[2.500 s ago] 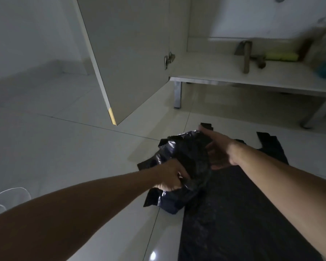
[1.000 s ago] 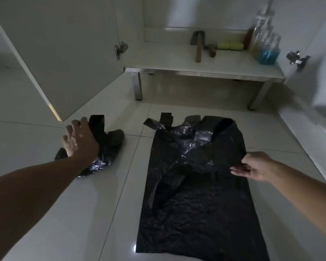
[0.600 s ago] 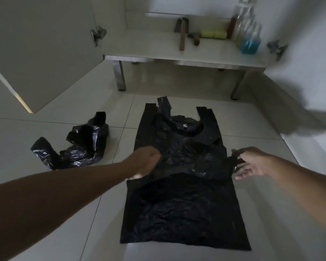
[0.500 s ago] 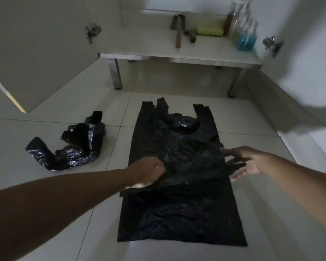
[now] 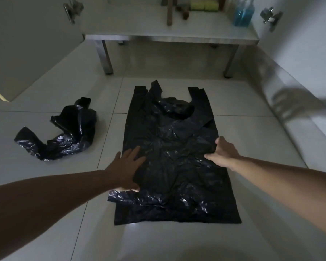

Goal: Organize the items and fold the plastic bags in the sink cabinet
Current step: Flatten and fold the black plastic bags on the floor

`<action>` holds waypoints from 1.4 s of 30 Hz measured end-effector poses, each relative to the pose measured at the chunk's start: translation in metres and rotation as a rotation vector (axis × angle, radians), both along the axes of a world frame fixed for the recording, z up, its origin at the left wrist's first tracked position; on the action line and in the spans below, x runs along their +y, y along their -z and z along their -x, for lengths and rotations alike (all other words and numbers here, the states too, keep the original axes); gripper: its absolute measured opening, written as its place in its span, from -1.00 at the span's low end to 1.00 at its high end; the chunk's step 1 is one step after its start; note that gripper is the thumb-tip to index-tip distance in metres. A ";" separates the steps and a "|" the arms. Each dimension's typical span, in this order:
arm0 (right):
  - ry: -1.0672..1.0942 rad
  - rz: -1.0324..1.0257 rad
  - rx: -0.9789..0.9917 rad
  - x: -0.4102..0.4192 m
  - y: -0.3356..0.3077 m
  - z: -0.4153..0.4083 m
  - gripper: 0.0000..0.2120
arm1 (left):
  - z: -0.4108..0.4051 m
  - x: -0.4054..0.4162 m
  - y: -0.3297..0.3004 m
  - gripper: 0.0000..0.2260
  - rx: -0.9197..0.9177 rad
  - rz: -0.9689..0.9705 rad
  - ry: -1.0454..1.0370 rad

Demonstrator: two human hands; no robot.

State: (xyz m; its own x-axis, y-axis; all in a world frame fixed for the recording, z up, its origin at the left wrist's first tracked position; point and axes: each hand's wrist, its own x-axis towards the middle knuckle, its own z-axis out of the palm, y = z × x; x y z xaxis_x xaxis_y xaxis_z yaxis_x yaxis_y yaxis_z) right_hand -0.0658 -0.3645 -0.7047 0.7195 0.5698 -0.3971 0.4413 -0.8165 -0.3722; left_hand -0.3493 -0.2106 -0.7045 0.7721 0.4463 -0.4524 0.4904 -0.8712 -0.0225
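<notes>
A large black plastic bag [image 5: 173, 166] lies spread on the tiled floor, handles pointing toward the cabinet. My left hand [image 5: 127, 166] presses flat on its left edge with straight fingers. My right hand [image 5: 222, 151] rests on the bag's right edge, thumb up and fingers lying along the plastic. A second black plastic bag [image 5: 64, 134] lies crumpled on the floor to the left, apart from both hands.
The open sink cabinet's shelf [image 5: 169, 34] stands ahead on metal legs. On it are a blue liquid bottle [image 5: 242, 16], yellow sponges [image 5: 203, 5] and a hammer-like tool [image 5: 169, 12]. An open cabinet door [image 5: 32, 44] hangs at left; another door is at right.
My left hand let go of the crumpled bag at the left and came onto the spread bag. Both hands now lie flatter on the spread bag's two sides.
</notes>
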 end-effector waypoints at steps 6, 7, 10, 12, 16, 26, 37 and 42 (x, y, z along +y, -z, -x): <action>0.161 -0.089 -0.002 0.019 0.007 -0.018 -0.45 | 0.005 0.008 0.010 0.08 0.057 0.020 -0.012; 0.126 -0.090 -0.046 0.020 0.005 -0.023 -0.47 | 0.005 0.007 0.011 0.07 0.049 0.026 -0.006; 0.006 -0.090 -0.128 0.023 0.001 -0.036 -0.50 | 0.005 0.003 0.015 0.04 0.016 0.042 0.014; -0.025 -0.110 -0.117 0.022 0.006 -0.041 -0.48 | 0.006 -0.001 0.018 0.06 0.004 0.050 0.024; -0.043 -0.131 -0.075 0.013 0.023 -0.042 -0.49 | 0.006 -0.007 0.024 0.14 0.001 0.048 0.017; -0.834 -0.307 -0.426 -0.032 0.011 0.029 -0.57 | 0.020 -0.020 0.032 0.15 0.100 0.025 0.047; -1.193 -0.048 -0.297 -0.079 0.030 0.063 -0.37 | 0.023 -0.026 0.030 0.07 -0.059 -0.029 0.073; -1.213 -0.065 -0.293 -0.081 0.032 0.063 -0.41 | 0.019 -0.025 0.032 0.04 -0.066 -0.033 0.068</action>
State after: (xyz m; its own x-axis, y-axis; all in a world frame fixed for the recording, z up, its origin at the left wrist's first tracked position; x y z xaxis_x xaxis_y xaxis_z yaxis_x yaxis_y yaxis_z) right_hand -0.1292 -0.4454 -0.7371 -0.2262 0.9395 -0.2571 0.9690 0.1902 -0.1575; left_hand -0.3680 -0.2353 -0.7361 0.8287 0.4056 -0.3856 0.4316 -0.9018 -0.0210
